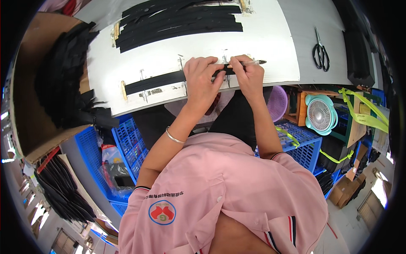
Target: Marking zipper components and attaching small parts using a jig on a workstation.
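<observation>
Pink-shirted shoulders fill the lower frame; just above centre, the left hand (pixel 202 80) presses flat on a black strip (pixel 154 81) to pin it to the table (pixel 270 46), while the right hand (pixel 249 76) pinches a pen (pixel 249 62) (marking position), spare strips (pixel 177 21) stacked beyond.

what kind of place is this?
Likely a small factory workstation: black strips stacked on a white worktable, scissors at hand, blue crates stored underneath.
</observation>
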A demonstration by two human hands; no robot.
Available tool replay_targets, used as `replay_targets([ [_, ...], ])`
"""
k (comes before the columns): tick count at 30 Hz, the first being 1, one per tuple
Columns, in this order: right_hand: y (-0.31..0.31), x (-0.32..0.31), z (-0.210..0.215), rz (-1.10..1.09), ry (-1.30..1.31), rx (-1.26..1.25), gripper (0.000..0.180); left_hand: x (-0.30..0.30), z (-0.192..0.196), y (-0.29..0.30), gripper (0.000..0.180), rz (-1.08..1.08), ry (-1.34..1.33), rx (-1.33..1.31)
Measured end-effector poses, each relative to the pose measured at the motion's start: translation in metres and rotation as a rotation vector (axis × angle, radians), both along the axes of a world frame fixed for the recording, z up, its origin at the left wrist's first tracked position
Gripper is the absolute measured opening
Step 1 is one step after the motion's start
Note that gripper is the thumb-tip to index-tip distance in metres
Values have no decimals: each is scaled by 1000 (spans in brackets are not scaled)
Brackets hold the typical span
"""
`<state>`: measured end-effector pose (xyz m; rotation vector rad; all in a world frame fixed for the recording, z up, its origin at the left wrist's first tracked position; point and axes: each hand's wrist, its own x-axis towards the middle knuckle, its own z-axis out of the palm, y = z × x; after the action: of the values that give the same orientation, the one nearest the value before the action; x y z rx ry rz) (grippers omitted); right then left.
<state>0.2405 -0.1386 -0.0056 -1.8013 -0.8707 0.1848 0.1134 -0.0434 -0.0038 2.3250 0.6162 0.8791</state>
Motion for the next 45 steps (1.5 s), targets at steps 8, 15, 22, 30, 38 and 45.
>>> replay_targets([
  [8,-10,7,-3,205,-52,-47,16,0,-1,-2,17,3,-1,-29],
  [15,-7,8,-7,185,-186,-55,17,-5,-2,-9,24,69,71,53],
  [22,-16,8,-13,115,150,121,14,10,-12,10,39,35,166,164],
  [30,-14,3,-12,23,240,148,15,-94,38,63,68,168,177,27],
  [38,-9,1,-13,-11,205,115,16,-287,19,102,74,645,488,293],
  [45,-7,3,-13,-48,217,91,17,-276,2,151,71,601,371,262],
])
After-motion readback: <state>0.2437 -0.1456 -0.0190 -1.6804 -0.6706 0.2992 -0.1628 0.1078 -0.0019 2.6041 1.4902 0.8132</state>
